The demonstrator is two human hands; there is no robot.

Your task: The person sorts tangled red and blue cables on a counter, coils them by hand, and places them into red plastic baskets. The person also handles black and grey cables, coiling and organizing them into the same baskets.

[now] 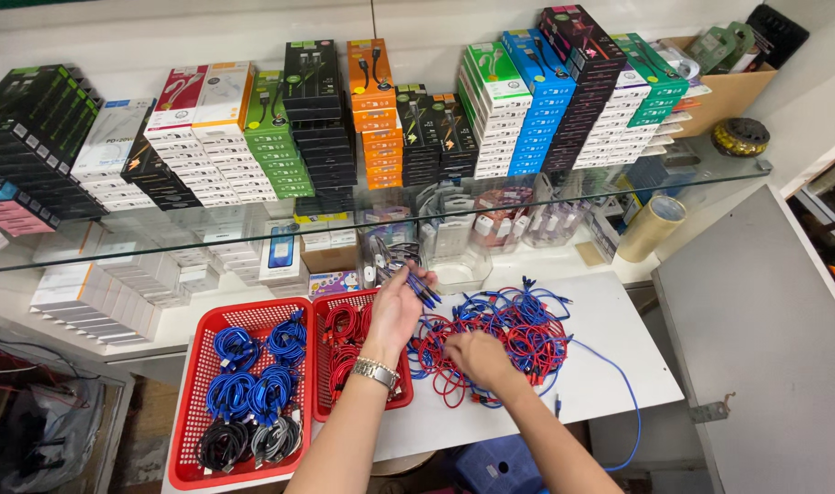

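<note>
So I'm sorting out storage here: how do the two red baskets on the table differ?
The larger red basket on the left holds coiled blue cables, plus black and grey coils at its near end; the smaller red basket beside it holds red coils only. The larger one lies clear of both hands, while the left hand, gripping blue cables, hovers above the smaller one. Both are red slotted plastic trays, side by side.

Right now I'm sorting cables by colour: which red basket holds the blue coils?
The larger red basket on the far left; it holds blue coils. The smaller basket beside it holds red ones.
</note>
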